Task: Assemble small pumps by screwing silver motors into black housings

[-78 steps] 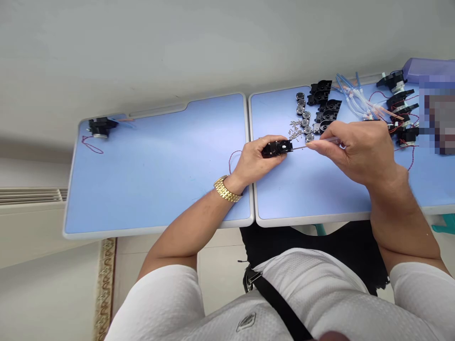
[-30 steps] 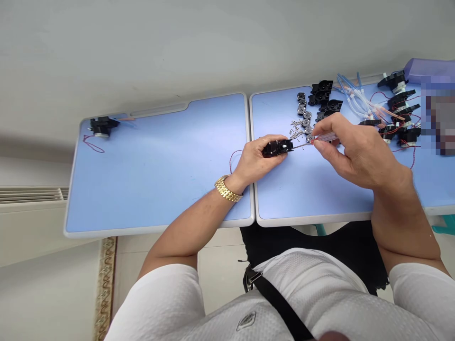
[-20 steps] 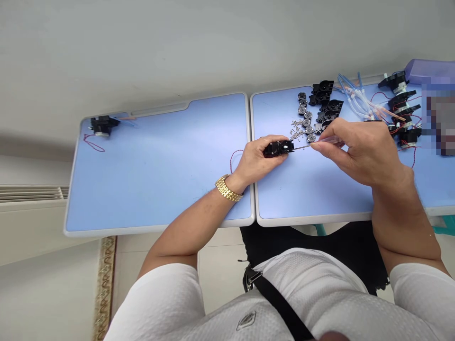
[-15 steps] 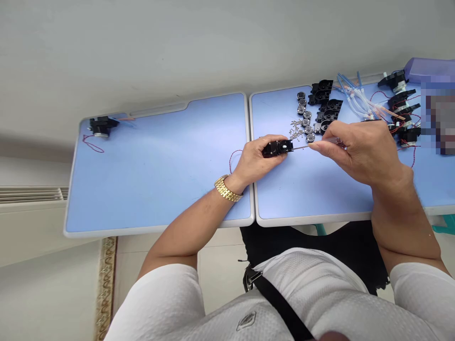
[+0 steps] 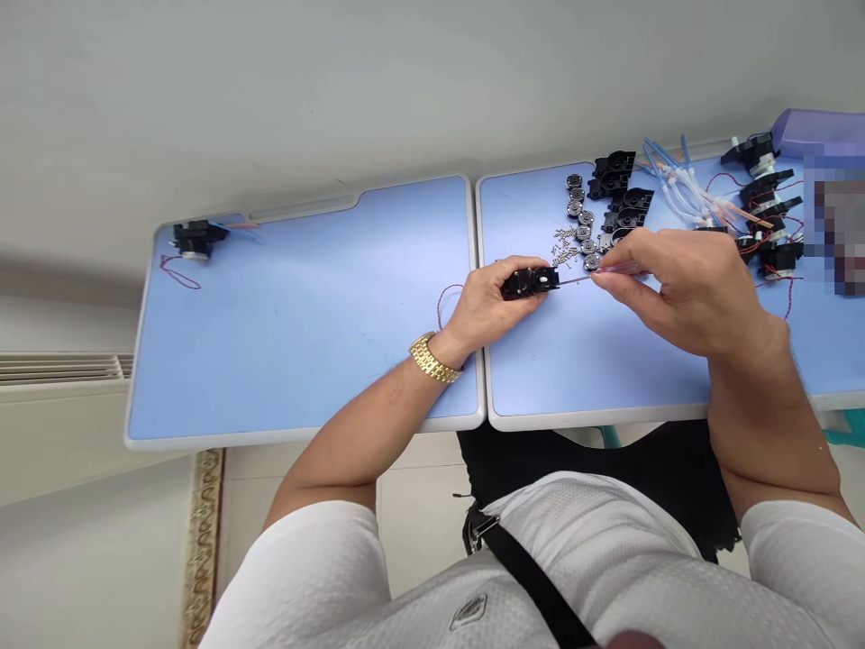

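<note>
Room, beyond the grip: pale grey wall. Under the grip: two joined blue-topped tables with pale grey rims. Left of the grip: white radiator. Nearer than the grip: cream floor tiles; patterned gold rug border, left. Right of the grip: teal plastic piece, low, beyond the table edge.

Along the back of the worktop's right-hand section, a column of metal discs, with loose screws just left and plastic housings just right. Farther right, tubing, then assembled units. At the far left end, one lone unit.
</note>
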Demonstrator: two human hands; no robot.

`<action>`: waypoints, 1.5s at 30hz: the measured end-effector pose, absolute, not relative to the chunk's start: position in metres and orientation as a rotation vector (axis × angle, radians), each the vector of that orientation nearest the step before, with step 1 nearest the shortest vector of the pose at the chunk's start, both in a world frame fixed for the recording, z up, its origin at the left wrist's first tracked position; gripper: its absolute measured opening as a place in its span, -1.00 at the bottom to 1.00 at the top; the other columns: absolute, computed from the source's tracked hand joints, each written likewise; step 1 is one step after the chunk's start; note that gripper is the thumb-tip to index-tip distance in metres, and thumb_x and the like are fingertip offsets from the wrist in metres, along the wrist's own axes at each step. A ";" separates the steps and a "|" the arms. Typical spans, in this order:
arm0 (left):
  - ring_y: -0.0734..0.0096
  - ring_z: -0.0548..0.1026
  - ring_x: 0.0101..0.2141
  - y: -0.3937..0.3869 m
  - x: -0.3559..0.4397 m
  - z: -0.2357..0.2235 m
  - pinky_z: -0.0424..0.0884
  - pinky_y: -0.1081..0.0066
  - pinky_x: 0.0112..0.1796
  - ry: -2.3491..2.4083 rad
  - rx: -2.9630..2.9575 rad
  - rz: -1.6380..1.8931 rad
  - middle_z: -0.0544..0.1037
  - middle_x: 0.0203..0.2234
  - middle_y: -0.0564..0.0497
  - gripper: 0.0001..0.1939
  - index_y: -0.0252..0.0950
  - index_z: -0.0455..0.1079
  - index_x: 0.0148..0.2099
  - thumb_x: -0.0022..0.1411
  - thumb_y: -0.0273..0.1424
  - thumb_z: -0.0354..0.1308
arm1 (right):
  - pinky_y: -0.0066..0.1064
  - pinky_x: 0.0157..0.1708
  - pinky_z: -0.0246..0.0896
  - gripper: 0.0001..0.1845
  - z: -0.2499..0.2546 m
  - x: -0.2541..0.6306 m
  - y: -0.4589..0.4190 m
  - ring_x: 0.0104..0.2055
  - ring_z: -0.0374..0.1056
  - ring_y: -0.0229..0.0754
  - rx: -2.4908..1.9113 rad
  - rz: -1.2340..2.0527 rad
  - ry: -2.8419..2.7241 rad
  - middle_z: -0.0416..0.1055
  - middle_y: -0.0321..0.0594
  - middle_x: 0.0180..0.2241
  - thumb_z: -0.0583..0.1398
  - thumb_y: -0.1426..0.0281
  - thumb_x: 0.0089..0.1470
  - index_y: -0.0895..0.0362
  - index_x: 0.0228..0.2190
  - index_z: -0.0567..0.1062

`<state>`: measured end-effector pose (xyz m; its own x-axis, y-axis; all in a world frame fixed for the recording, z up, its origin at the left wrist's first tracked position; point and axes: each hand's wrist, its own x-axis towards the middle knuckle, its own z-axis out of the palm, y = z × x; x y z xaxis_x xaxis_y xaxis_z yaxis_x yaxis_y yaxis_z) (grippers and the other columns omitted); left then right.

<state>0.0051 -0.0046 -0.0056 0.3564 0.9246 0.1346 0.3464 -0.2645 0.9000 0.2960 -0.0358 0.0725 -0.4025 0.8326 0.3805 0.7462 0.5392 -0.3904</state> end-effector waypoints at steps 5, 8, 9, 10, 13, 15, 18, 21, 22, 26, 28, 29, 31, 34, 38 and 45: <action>0.21 0.79 0.03 -0.003 0.004 -0.006 0.70 0.23 0.15 1.100 1.806 0.882 0.86 0.07 -0.04 -0.62 -0.17 0.76 0.17 0.34 -0.30 0.45 | -0.18 -0.33 0.20 -0.42 0.070 0.299 -0.032 -0.42 0.53 -0.03 -1.342 0.109 -2.266 0.62 -0.27 -0.48 0.19 -0.23 0.56 -0.06 -0.22 0.69; 0.23 0.79 0.03 -0.004 0.004 -0.005 0.70 0.25 0.14 1.083 1.797 0.911 0.86 0.05 -0.02 -0.63 -0.18 0.76 0.16 0.33 -0.33 0.46 | -0.20 -0.33 0.26 -0.41 0.070 0.295 -0.033 -0.40 0.57 -0.02 -1.353 0.090 -2.251 0.64 -0.26 -0.45 0.17 -0.20 0.59 -0.03 -0.19 0.69; 0.23 0.79 0.02 -0.004 0.005 -0.004 0.70 0.25 0.14 1.081 1.794 0.918 0.86 0.04 -0.01 -0.63 -0.18 0.76 0.16 0.33 -0.34 0.46 | -0.21 -0.30 0.32 -0.46 0.070 0.294 -0.034 -0.35 0.61 -0.01 -1.343 0.107 -2.239 0.70 -0.24 -0.39 0.17 -0.15 0.61 -0.01 -0.12 0.70; 0.24 0.79 0.01 -0.004 0.005 -0.004 0.70 0.26 0.13 1.080 1.791 0.921 0.86 0.04 -0.01 -0.64 -0.18 0.76 0.16 0.33 -0.35 0.46 | -0.21 -0.26 0.39 -0.52 0.070 0.292 -0.034 -0.29 0.66 0.01 -1.324 0.138 -2.224 0.75 -0.22 -0.30 0.18 -0.08 0.61 0.01 -0.02 0.70; 0.25 0.79 -0.01 -0.005 0.006 -0.003 0.70 0.28 0.09 1.092 1.785 0.915 0.87 0.02 0.00 -0.63 -0.17 0.76 0.17 0.33 -0.37 0.46 | -0.20 -0.13 0.53 -0.67 0.073 0.288 -0.036 -0.17 0.73 0.01 -1.239 0.260 -2.189 0.81 -0.17 -0.08 0.21 0.14 0.58 0.03 0.12 0.66; 0.26 0.79 -0.03 -0.005 0.006 -0.003 0.70 0.29 0.06 1.099 1.783 0.918 0.87 0.02 0.00 -0.62 -0.17 0.76 0.17 0.33 -0.37 0.46 | -0.18 -0.12 0.55 -0.74 0.074 0.287 -0.036 -0.18 0.72 -0.01 -1.186 0.309 -2.188 0.81 -0.18 -0.09 0.21 0.21 0.57 0.01 0.05 0.67; 0.29 0.79 -0.05 -0.004 0.005 -0.005 0.69 0.32 0.01 1.086 1.791 0.931 0.86 0.00 0.01 -0.62 -0.18 0.77 0.17 0.32 -0.35 0.46 | -0.17 -0.17 0.49 -0.76 0.073 0.288 -0.035 -0.23 0.69 0.00 -1.168 0.282 -2.212 0.79 -0.21 -0.18 0.22 0.20 0.57 -0.01 -0.07 0.68; 0.30 0.78 -0.07 -0.003 0.004 -0.008 0.69 0.32 0.00 1.086 1.809 0.925 0.86 -0.01 0.01 -0.62 -0.18 0.77 0.18 0.33 -0.36 0.46 | -0.16 -0.23 0.37 -0.73 0.072 0.291 -0.034 -0.27 0.65 0.02 -1.245 0.166 -2.241 0.77 -0.22 -0.27 0.23 0.15 0.56 -0.02 -0.12 0.70; 0.30 0.79 -0.07 -0.003 0.003 -0.008 0.69 0.33 0.00 1.085 1.816 0.925 0.86 -0.01 0.01 -0.62 -0.18 0.77 0.18 0.33 -0.36 0.46 | -0.16 -0.24 0.32 -0.72 0.071 0.292 -0.034 -0.28 0.63 0.03 -1.276 0.131 -2.251 0.76 -0.23 -0.29 0.24 0.12 0.55 -0.02 -0.12 0.70; 0.30 0.80 -0.02 -0.002 0.002 -0.010 0.70 0.33 0.07 1.053 1.839 0.944 0.86 0.02 0.01 -0.64 -0.19 0.76 0.17 0.34 -0.40 0.47 | -0.18 -0.32 0.16 -0.57 0.070 0.295 -0.032 -0.38 0.55 0.01 -1.389 0.045 -2.304 0.67 -0.25 -0.43 0.25 -0.06 0.56 -0.03 -0.18 0.70; 0.29 0.80 -0.01 -0.002 0.002 -0.009 0.71 0.32 0.08 1.046 1.843 0.947 0.86 0.02 0.01 -0.64 -0.18 0.76 0.17 0.35 -0.40 0.47 | -0.18 -0.35 0.09 -0.48 0.070 0.295 -0.032 -0.43 0.51 -0.01 -1.431 0.035 -2.312 0.60 -0.25 -0.50 0.24 -0.15 0.56 -0.03 -0.23 0.68; 0.29 0.80 -0.01 -0.002 0.002 -0.009 0.71 0.32 0.08 1.048 1.843 0.944 0.86 0.02 0.01 -0.64 -0.18 0.76 0.17 0.35 -0.39 0.47 | -0.19 -0.36 0.08 -0.45 0.070 0.295 -0.032 -0.44 0.49 -0.01 -1.443 0.044 -2.306 0.58 -0.25 -0.51 0.23 -0.17 0.56 -0.02 -0.24 0.67; 0.28 0.80 -0.02 -0.003 0.003 -0.007 0.71 0.30 0.08 1.069 1.837 0.931 0.86 0.02 0.01 -0.64 -0.18 0.75 0.17 0.35 -0.38 0.47 | -0.20 -0.35 0.13 -0.46 0.070 0.293 -0.032 -0.42 0.53 -0.02 -1.444 0.096 -2.276 0.62 -0.25 -0.47 0.22 -0.16 0.57 -0.01 -0.21 0.68; 0.27 0.78 -0.04 -0.004 0.004 -0.005 0.71 0.28 0.05 1.117 1.822 0.903 0.86 0.01 0.01 -0.64 -0.17 0.75 0.17 0.34 -0.36 0.46 | -0.22 -0.26 0.35 -0.62 0.072 0.289 -0.035 -0.25 0.67 0.02 -1.376 0.241 -2.208 0.77 -0.19 -0.24 0.21 0.01 0.60 0.00 -0.02 0.67; 0.30 0.77 -0.09 -0.005 0.005 -0.002 0.70 0.30 0.00 1.133 1.805 0.914 0.86 -0.02 0.02 -0.63 -0.17 0.76 0.16 0.33 -0.33 0.45 | -0.19 -0.15 0.52 -0.77 0.074 0.287 -0.038 -0.14 0.73 0.04 -1.282 0.361 -2.170 0.80 -0.16 -0.10 0.22 0.24 0.53 0.01 0.05 0.65; 0.29 0.78 -0.05 -0.004 0.006 -0.006 0.70 0.30 0.05 1.111 1.795 0.935 0.87 0.00 0.01 -0.62 -0.18 0.76 0.16 0.31 -0.33 0.45 | -0.19 -0.25 0.38 -0.59 0.071 0.294 -0.033 -0.28 0.68 0.03 -1.329 0.225 -2.219 0.76 -0.20 -0.29 0.26 -0.06 0.57 -0.02 -0.10 0.70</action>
<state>0.0061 -0.0042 -0.0056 0.3381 0.9255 0.1707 0.3266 -0.2855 0.9010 0.2938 -0.0331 0.0714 -0.3689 0.8565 0.3611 0.7665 0.5001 -0.4030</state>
